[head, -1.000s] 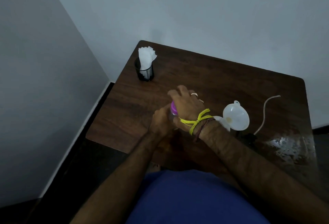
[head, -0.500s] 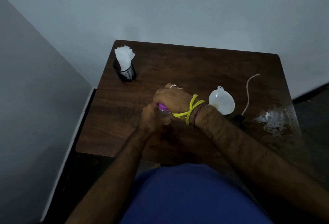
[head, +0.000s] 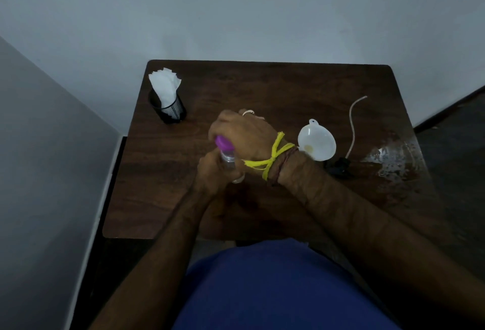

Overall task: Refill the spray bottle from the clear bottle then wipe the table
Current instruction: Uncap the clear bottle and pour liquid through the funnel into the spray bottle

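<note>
While left fingers [head: 212, 172] wrap the clear bottle [head: 227, 157], right fingers [head: 223, 125] cover its purple cap [head: 223, 143].

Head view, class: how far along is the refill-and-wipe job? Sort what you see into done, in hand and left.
Done: the funnel sits in a bottle neck, and the spray head with its tube lies beside it. In hand: the left hand grips the clear bottle while the right hand works its purple cap. Left: pouring, refitting the spray head, and wiping the wet patch with a napkin.
</note>
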